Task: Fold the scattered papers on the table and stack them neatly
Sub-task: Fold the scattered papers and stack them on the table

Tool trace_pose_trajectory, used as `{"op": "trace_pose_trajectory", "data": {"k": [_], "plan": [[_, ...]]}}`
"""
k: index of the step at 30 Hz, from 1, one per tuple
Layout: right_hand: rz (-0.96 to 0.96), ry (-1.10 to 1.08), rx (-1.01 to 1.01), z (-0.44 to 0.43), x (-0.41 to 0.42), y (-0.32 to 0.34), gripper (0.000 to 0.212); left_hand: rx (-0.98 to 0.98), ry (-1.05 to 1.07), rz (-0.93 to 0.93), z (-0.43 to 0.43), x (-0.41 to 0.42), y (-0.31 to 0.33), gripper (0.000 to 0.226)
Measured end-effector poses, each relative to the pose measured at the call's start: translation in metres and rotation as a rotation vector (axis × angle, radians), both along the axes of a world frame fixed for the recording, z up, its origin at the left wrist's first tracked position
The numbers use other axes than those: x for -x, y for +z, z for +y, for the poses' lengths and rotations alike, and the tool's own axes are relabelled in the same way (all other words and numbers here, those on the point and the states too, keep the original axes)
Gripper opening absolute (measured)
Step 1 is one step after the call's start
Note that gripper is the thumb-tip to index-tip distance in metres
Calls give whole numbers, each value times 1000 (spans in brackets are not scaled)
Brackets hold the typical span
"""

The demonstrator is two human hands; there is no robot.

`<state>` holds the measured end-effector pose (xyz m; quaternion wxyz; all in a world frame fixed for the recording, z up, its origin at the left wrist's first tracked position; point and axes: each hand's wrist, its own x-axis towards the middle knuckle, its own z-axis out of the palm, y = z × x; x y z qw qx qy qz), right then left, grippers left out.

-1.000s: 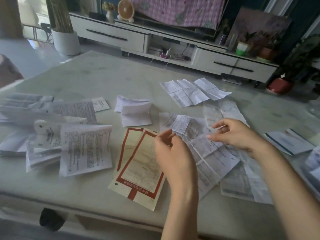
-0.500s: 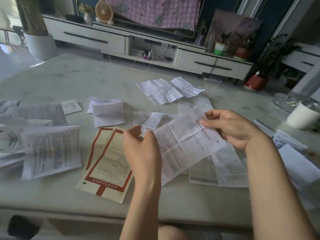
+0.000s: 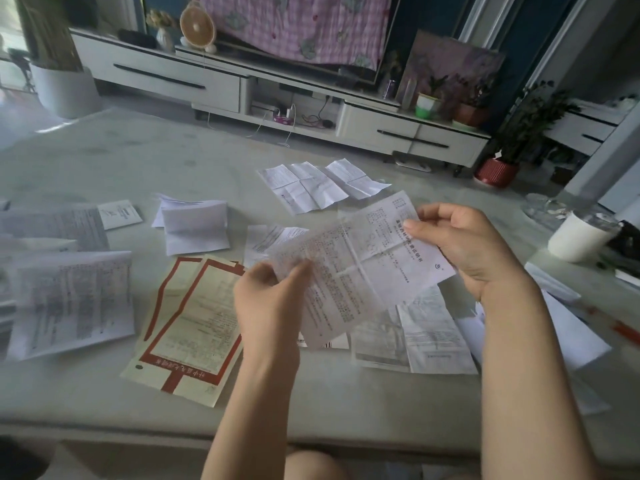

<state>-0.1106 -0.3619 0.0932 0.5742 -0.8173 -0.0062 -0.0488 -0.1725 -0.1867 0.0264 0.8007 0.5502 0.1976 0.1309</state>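
Note:
I hold a creased white printed sheet (image 3: 360, 268) above the table (image 3: 121, 161), spread flat between both hands. My left hand (image 3: 270, 299) pinches its left edge; my right hand (image 3: 464, 247) pinches its upper right edge. Under it lie more unfolded white sheets (image 3: 426, 334). A cream leaflet with a red border (image 3: 194, 323) lies to the left of my left hand. A folded white paper (image 3: 195, 226) rests beyond it. An unfolded sheet (image 3: 318, 185) lies farther back at the centre. Several printed sheets (image 3: 69, 299) pile up at the left.
A white cup (image 3: 578, 237) stands at the right edge of the table beside dark items, with more white papers (image 3: 571, 323) in front of it. Beyond the table are a low TV cabinet (image 3: 242, 84), a white planter (image 3: 65, 91) and a red plant pot (image 3: 495, 171).
Both hands picked a printed sheet out of the centre pile, lifted it and spread it open. The camera view has shifted to the right.

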Motion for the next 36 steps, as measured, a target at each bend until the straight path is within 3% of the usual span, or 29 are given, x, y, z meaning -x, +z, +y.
{"op": "trace_pose_trajectory", "data": {"k": [2, 4, 9, 12, 14, 17, 19, 21, 23, 25, 27, 33, 36], "plan": [[-110, -54, 169, 4, 0, 2, 11, -60, 31, -1, -2, -1, 1, 8], [-162, -23, 213, 13, 3, 5, 13, -72, -16, 0, -3, -2, 0, 16], [50, 386, 113, 50, 19, 9, 12, 254, -250, -75, -5, -2, 2, 36], [131, 580, 227, 63, 23, 5, 34, 283, -312, -208, -3, -3, 3, 61], [160, 654, 232, 65, 24, 4, 43, 275, -322, -248, -2, -2, 6, 55], [126, 564, 54, 63, 19, 3, 27, 286, -263, -215, -2, -3, 7, 18], [-2, 402, 0, 59, 13, 4, 10, 242, -246, -164, -1, -3, 5, 18], [-87, 272, 96, 52, 8, 1, 18, 205, -267, -141, -2, -2, 5, 18], [17, 291, 178, 45, 7, -2, 32, 178, -284, -138, -4, -1, 7, 17], [143, 385, 133, 44, 10, -5, 33, 152, -286, -139, -6, -2, 7, 14], [139, 389, 80, 43, 10, -8, 37, 135, -303, -156, -7, -1, 7, 12], [101, 306, -32, 42, 7, -11, 12, 74, -287, -117, -3, 0, 5, 17], [113, 343, -94, 40, 6, -10, 15, 50, -254, -75, -4, 0, 5, 18]]}}
